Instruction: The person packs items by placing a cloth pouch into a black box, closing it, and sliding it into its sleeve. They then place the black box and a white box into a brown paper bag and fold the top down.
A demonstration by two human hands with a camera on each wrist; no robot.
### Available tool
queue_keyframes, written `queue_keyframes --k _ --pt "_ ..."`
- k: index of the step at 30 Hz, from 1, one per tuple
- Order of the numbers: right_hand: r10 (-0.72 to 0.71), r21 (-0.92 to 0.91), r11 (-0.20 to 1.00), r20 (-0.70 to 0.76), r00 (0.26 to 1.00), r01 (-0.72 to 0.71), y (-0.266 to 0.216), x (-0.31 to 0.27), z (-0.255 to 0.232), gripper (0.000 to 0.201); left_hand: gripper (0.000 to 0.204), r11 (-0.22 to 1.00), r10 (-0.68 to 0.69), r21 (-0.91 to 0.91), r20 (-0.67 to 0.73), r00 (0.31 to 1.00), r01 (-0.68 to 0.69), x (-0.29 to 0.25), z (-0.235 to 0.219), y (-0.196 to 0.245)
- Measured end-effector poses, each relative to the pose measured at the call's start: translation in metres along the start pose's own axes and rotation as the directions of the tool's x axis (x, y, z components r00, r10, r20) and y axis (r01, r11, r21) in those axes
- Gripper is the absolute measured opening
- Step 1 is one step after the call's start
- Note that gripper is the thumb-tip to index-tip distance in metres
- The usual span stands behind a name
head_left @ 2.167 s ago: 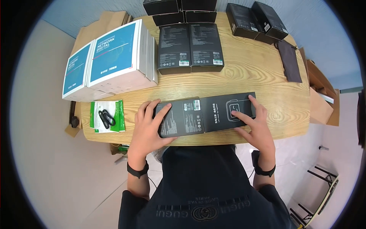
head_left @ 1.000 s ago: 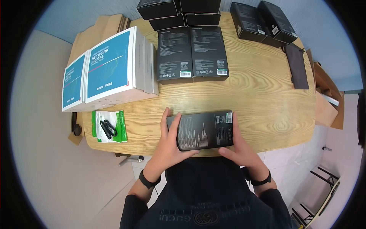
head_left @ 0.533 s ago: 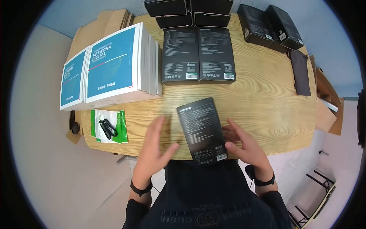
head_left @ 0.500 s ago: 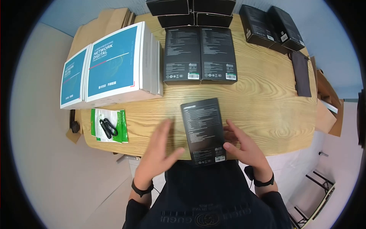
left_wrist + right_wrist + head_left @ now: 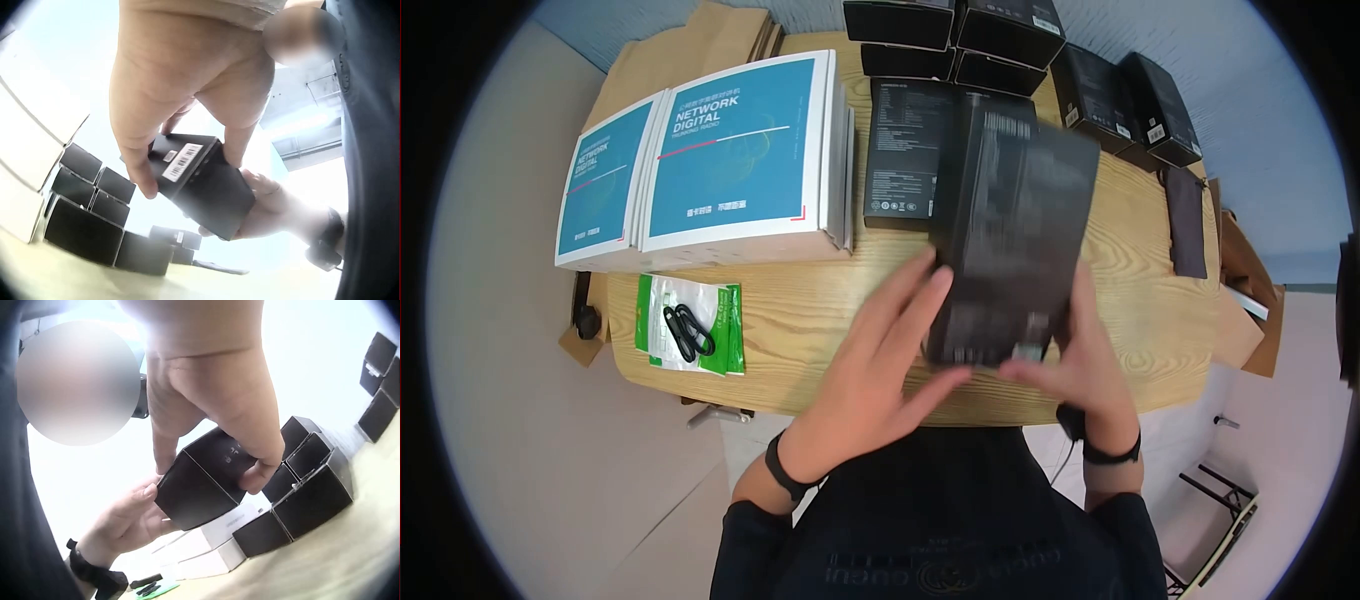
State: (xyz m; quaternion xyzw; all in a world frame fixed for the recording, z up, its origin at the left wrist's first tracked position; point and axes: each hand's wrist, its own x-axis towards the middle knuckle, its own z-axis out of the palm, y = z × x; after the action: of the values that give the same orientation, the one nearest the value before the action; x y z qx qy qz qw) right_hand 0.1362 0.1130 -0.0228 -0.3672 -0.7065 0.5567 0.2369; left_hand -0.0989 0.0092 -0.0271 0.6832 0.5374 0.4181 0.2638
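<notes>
Raised above the table, a black printed box (image 5: 1020, 230) is tilted and blurred by motion in the head view. My left hand (image 5: 875, 360) grips its left edge, thumb near the lower end. On the opposite side my right hand (image 5: 1095, 365) holds the box, its thumb across the lower corner. The left wrist view shows the left fingers and thumb on either side of the box (image 5: 219, 187), near a barcode label. From the right wrist, the box (image 5: 194, 494) sits between right thumb and fingers. Behind it lies a similar black box (image 5: 900, 150), with its neighbour mostly hidden.
Stacked black boxes (image 5: 900, 25) stand at the back, and more black boxes (image 5: 1165, 105) at the back right beside a dark pouch (image 5: 1185, 220). White boxes with blue tops (image 5: 730, 150) fill the left. A black cable (image 5: 688, 332) lies on green-white packets (image 5: 735, 320).
The box was turned from lying crosswise to lengthwise, then lifted off the near edge and moved up and right. The left hand, apart from it half a second ago, now grips it.
</notes>
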Motion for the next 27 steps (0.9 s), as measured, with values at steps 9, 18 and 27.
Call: queue_keyframes --k 9,18,27 --pt "-0.177 -0.528 0.842 -0.066 0.982 0.117 0.009 0.091 0.008 0.093 0.070 0.945 -0.020 0.324 -0.060 0.998 0.039 0.036 0.007 -0.025" --pt "-0.223 -0.532 0.825 0.002 0.975 0.190 0.008 0.101 0.002 0.085 0.076 0.864 -0.067 0.494 -0.088 0.994 0.102 0.047 0.014 -0.016" --pt "-0.396 -0.516 0.692 0.315 0.863 0.505 -0.007 0.084 -0.079 0.041 0.053 0.879 0.059 0.445 0.255 0.965 -0.171 0.051 0.033 0.042"
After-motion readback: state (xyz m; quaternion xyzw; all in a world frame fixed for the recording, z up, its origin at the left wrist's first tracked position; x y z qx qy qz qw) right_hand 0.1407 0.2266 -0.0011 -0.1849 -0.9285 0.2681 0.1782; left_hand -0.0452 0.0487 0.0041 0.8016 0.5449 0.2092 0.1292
